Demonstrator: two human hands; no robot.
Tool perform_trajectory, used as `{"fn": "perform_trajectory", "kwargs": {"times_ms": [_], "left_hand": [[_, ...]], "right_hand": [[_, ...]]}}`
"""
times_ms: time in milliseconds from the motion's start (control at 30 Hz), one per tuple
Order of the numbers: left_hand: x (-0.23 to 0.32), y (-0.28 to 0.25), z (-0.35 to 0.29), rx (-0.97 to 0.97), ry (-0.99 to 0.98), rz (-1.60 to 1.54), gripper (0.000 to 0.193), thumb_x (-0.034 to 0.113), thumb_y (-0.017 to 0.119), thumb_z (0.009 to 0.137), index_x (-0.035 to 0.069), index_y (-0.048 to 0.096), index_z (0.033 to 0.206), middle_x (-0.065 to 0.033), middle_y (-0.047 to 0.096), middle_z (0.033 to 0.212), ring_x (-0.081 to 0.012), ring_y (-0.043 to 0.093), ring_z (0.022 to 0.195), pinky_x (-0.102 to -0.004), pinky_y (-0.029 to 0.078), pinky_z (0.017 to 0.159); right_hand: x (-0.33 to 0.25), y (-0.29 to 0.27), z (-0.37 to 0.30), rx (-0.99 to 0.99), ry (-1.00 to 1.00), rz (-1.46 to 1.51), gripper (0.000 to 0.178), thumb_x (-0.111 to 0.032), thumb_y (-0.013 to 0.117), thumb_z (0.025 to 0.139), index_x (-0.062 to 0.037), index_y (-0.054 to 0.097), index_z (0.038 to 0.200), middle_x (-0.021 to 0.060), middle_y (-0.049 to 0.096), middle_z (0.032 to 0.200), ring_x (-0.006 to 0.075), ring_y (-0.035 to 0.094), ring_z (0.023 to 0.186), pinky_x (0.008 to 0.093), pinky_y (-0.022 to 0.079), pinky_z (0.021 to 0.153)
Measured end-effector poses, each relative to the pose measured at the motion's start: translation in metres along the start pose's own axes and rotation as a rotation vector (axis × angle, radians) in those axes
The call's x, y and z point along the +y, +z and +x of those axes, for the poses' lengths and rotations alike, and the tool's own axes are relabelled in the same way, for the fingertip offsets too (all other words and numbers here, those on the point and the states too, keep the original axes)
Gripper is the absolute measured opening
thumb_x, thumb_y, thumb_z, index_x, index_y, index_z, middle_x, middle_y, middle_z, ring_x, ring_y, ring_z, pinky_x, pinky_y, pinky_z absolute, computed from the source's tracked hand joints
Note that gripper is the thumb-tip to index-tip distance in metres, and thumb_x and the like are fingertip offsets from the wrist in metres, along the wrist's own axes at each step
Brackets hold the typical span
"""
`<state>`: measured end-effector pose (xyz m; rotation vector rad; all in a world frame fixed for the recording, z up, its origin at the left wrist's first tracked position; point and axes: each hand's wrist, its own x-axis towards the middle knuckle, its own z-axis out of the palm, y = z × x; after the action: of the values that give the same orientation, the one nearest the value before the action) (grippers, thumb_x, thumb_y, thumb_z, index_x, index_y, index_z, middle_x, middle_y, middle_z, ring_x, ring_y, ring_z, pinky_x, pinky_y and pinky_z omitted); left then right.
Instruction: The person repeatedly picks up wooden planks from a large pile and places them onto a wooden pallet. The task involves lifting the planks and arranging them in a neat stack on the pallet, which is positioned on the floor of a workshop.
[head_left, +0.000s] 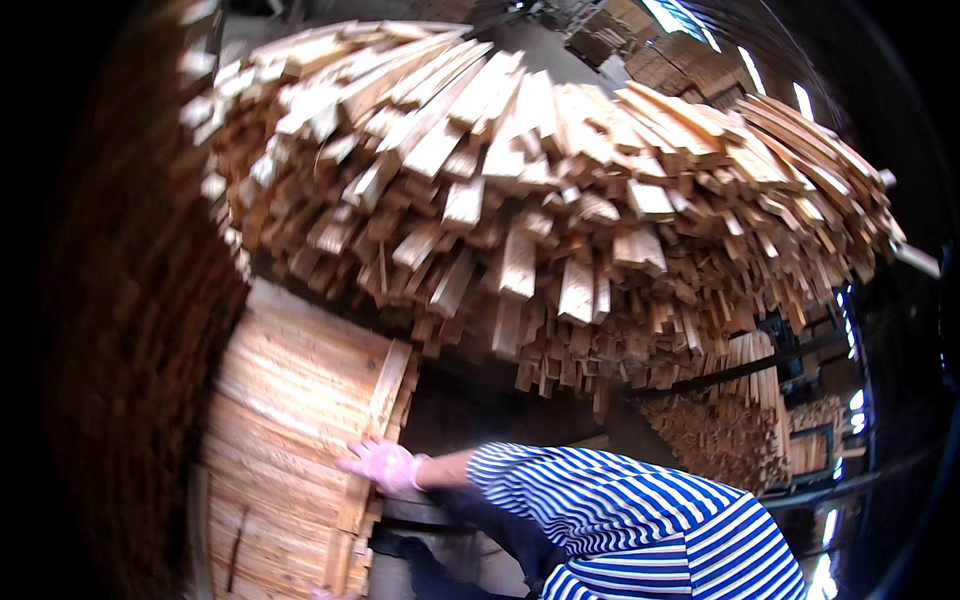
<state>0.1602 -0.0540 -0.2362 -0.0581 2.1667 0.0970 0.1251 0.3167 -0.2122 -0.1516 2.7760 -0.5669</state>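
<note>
My right hand (388,466), in a pink glove, rests on the edge of a stack of wooden boards (280,400). Its fingers point left over the top boards, stretched out and somewhat blurred, with nothing seen held in them. The arm comes in from the lower right in a blue-and-white striped sleeve (600,490). A narrow wooden strip (388,385) runs along this side of the stack. At the bottom edge, a small pink patch of what looks like my left hand (322,593) shows beside the boards; its fingers are hidden.
A large heap of loose wooden slats (520,190) spreads across the far side, ends jutting toward me. A tall brown stack (130,330), blurred, rises at left. More piled slats (720,430) lie at right behind a dark bar (750,368). Further wood stacks (660,65) stand at the back.
</note>
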Motion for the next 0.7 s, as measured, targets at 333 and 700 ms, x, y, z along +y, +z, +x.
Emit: {"fn": "perform_trajectory", "kwargs": {"times_ms": [333,700], "left_hand": [[0.115,-0.063,-0.083,-0.182,0.335,-0.779,0.073,0.017,0.08,0.087,-0.001,0.042,0.147,-0.0157,0.066,0.116,-0.0207,0.063,0.092,-0.0356,0.053,0.079],[0.479,-0.235,-0.197,-0.107,1.073,-0.71,0.049,0.018,0.075,0.092,0.002,0.055,0.134,-0.0129,0.063,0.124,-0.0208,0.06,0.111,-0.0331,0.05,0.096]], "right_hand": [[-0.002,-0.279,-0.155,0.406,0.599,0.094,0.087,-0.036,0.069,0.086,-0.0125,0.029,0.159,0.0198,0.031,0.161,0.0407,0.039,0.144,0.046,0.038,0.117],[0.24,-0.489,-0.265,1.01,1.365,0.372,0.099,-0.057,0.067,0.09,-0.0036,0.021,0.159,0.0313,0.028,0.158,0.0441,0.034,0.145,0.0515,0.032,0.119]]}}
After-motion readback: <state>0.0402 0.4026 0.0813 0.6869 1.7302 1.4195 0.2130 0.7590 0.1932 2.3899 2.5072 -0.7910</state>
